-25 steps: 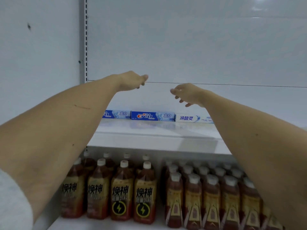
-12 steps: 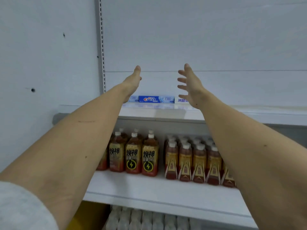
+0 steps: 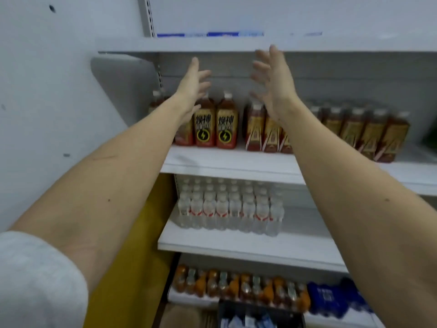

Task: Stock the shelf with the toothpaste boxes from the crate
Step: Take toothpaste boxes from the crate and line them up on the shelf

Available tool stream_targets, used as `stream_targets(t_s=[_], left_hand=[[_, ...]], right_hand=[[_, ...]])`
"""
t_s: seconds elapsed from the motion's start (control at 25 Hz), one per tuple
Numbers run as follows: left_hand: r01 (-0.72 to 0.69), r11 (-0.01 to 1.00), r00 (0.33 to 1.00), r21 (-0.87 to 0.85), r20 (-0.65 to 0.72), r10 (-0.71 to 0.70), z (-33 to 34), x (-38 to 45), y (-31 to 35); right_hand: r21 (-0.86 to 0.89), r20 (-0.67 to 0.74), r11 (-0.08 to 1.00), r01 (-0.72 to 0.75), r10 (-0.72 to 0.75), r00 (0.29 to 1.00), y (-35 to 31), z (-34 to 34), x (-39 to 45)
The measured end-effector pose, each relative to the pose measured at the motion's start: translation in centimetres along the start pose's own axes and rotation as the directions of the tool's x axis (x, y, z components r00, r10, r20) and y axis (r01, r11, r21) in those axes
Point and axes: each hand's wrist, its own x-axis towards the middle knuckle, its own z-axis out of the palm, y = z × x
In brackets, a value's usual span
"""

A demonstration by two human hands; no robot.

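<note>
White wall [image 3: 59, 91] beside white shelving [image 3: 236, 247], yellow panel [image 3: 142, 245].

White shelving unit: top shelf [image 3: 212, 45] is carrying a blurred row of blue toothpaste boxes [image 3: 210, 34]. Second shelf [image 3: 227, 165] is holding brown drink bottles [image 3: 216, 124]. Third shelf [image 3: 236, 247] is bearing clear water bottles [image 3: 227, 209]. Bottom shelf is holding orange bottles [image 3: 238, 286].

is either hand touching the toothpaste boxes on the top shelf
Apart. The head view shows the left hand and right hand open below the top shelf, with the toothpaste boxes above it.
</note>
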Motion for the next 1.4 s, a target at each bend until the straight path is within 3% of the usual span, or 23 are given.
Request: stream_targets(t_s=[0.16, 0.28, 0.56, 0.76, 0.92, 1.12, 1.28, 1.4], left_hand=[[0.162, 0.986, 0.986, -0.035, 0.045, -0.160, -0.4, -4.3, -8.3], [0.293, 0.955, 0.948, 0.042, 0.121, -0.296, 0.4, -8.5, -16.0], [0.599, 0.797, 0.776, 0.081, 0.187, -0.602, 4.7, -18.7, -33.2], [0.755, 0.643, 0.609, 0.131, 0.226, -0.760, 9.7, -22.7, -43.3], [0.840, 0.478, 0.436, 0.259, 0.205, -0.876, 14.3, -24.9, -50.7], [0.930, 0.295, 0.278, 0.221, 0.109, -0.955, 21.0, -25.5, -62.9], [0.950, 0.198, 0.192, 0.241, 0.051, -0.980, 24.0, -27.8, -75.2], [0.972, 0.119, 0.129, 0.202, -0.034, -0.991, 25.1, -29.8, -83.8]], right_hand=[[-0.048, -0.004, 0.983, -0.175, 0.175, 0.985, 6.5, 1.9, -6.9], [-0.084, -0.050, 0.943, -0.322, 0.318, 0.947, 11.8, 1.8, -12.3], [-0.145, -0.102, 0.750, -0.645, 0.637, 0.764, 26.3, -1.8, -24.9], [-0.100, -0.147, 0.568, -0.817, 0.803, 0.577, 36.7, -7.9, -31.6], [-0.038, -0.158, 0.332, -0.943, 0.929, 0.333, 44.1, -12.9, -36.5], [0.079, -0.185, 0.095, -0.992, 0.980, 0.079, 55.7, -19.7, -42.2], [0.148, -0.186, -0.006, -0.989, 0.982, -0.034, 65.0, -22.6, -47.7], [0.170, -0.236, -0.022, -0.985, 0.970, -0.062, 72.6, -24.2, -50.3]])
